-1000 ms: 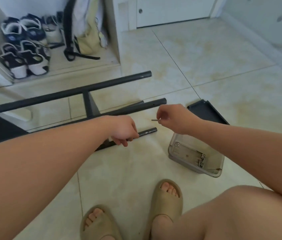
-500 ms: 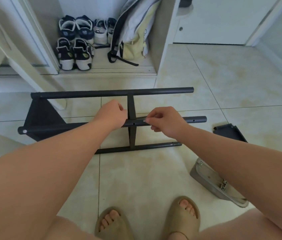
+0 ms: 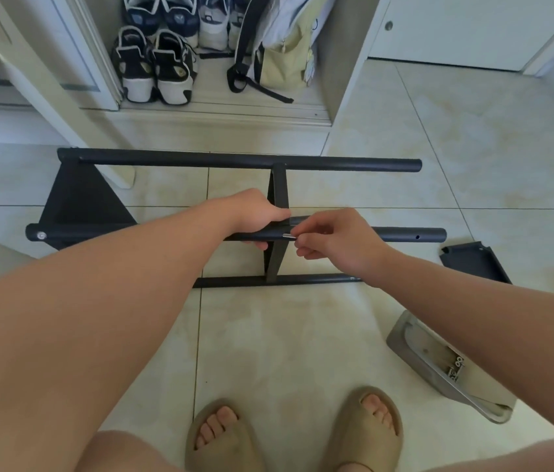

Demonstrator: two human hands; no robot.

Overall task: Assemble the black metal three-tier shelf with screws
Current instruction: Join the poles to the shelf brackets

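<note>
A screw (image 3: 289, 236) is being pinched between the thumb and forefinger of the right hand (image 3: 338, 242) and is being pressed against the middle black pole (image 3: 404, 234), just where the second tier (image 3: 277, 226) is crossing it. The same pole is being gripped by the left hand (image 3: 257, 212), closed around it just beside that joint. The shelf frame (image 3: 234, 162) is lying on its side on the tiled floor (image 3: 302, 335), directly ahead of the person's feet, with three poles running left to right.

By judgement, the work is being carried on at a middle stage: one triangular tier (image 3: 79, 199) is already fixed at the left end, where a fitted screw head (image 3: 41, 236) is showing, and the second tier is being fastened now. A third black tier (image 3: 473, 262) is still lying loose on the floor to the right, and an empty hole (image 3: 417, 237) near the pole's right end is waiting for it.

Whether the screw is already entering a hole cannot be told, since its tip is being covered by the fingers. The contents of the grey plastic container (image 3: 439, 366) are only partly being shown; small metal parts are hard to make out.
</note>
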